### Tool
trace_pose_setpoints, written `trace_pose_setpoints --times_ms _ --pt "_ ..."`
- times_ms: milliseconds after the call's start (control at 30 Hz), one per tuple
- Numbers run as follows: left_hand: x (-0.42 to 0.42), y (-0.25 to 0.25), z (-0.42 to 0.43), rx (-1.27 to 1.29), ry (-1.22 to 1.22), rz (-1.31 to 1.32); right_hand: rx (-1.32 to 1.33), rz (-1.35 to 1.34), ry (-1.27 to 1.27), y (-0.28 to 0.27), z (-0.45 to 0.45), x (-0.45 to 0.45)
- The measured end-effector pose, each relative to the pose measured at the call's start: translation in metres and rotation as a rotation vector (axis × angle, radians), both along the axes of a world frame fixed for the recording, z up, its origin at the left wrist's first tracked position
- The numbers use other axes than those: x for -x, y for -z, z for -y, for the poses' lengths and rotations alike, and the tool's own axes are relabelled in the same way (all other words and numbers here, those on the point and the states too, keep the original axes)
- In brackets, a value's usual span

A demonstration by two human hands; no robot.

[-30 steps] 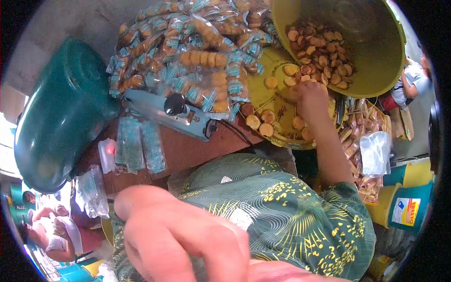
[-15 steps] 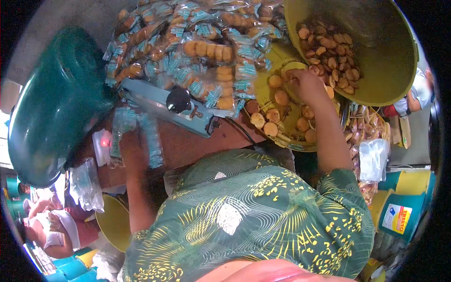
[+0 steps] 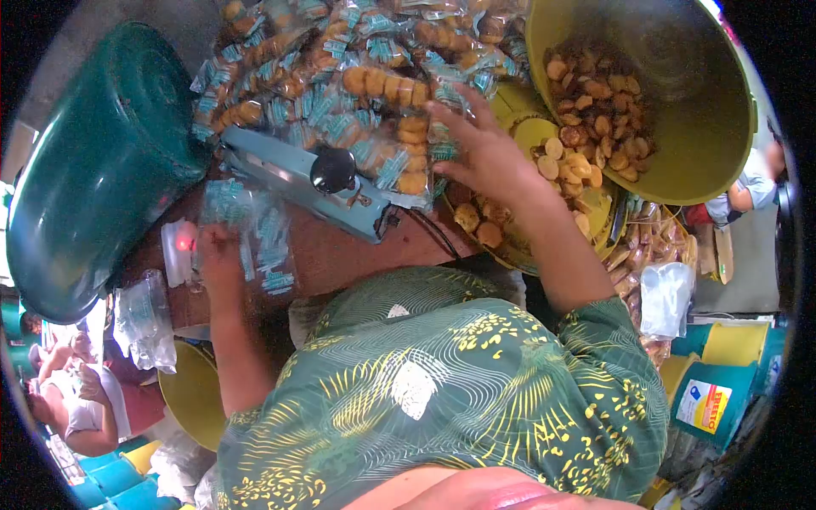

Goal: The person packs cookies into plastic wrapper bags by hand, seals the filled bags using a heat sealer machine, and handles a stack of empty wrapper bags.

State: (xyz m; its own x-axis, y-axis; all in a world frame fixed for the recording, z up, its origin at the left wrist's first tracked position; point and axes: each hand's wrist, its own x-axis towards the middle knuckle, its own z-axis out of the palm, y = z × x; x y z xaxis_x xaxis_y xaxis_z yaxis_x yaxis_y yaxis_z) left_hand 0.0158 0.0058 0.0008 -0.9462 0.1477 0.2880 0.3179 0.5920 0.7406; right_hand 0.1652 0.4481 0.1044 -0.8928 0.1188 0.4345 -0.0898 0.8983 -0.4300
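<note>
My right hand point(image 3: 486, 161) is open, fingers spread, between the yellow tray point(image 3: 534, 129) and the heap of clear cookie packets point(image 3: 387, 87). One packet with a row of round cookies point(image 3: 413, 153) lies just beside its fingertips. Loose round cookies point(image 3: 571, 166) are bunched on the tray. On the left, my left hand point(image 3: 221, 248) is beside flat clear bags with blue print point(image 3: 270, 242); its fingers are blurred and I cannot tell whether they hold anything. Between the hands sits a blue bar-shaped device point(image 3: 302, 183), seemingly a bag sealer, with a black knob point(image 3: 332, 171).
A tilted yellow-green tub point(image 3: 680, 93) holds many brown cookies point(image 3: 608, 102). A big green tub point(image 3: 98, 161) lies tipped at left. A small red light point(image 3: 184, 239) glows near my left hand. Other people point(image 3: 85, 391) are at the edges, and a black cable point(image 3: 433, 234) crosses the table.
My right hand has left the cookies on the tray and moved left towards the packets, its fingers spreading. Cookies now sit bunched on the tray. My left hand has shifted slightly left.
</note>
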Motion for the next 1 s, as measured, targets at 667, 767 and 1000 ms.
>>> trace_pose_setpoints --times_ms 667,767,1000 --pt "-0.112 -0.161 -0.129 0.064 0.885 -0.366 0.386 -0.247 -0.358 -0.136 0.009 -0.045" --pt "-0.122 -0.165 -0.158 0.018 1.135 -0.327 0.800 0.374 -0.694 -0.072 0.046 -0.049" --pt "-0.124 -0.146 -0.178 -0.031 1.008 -0.090 0.826 0.281 -0.315 -0.040 0.047 -0.076"
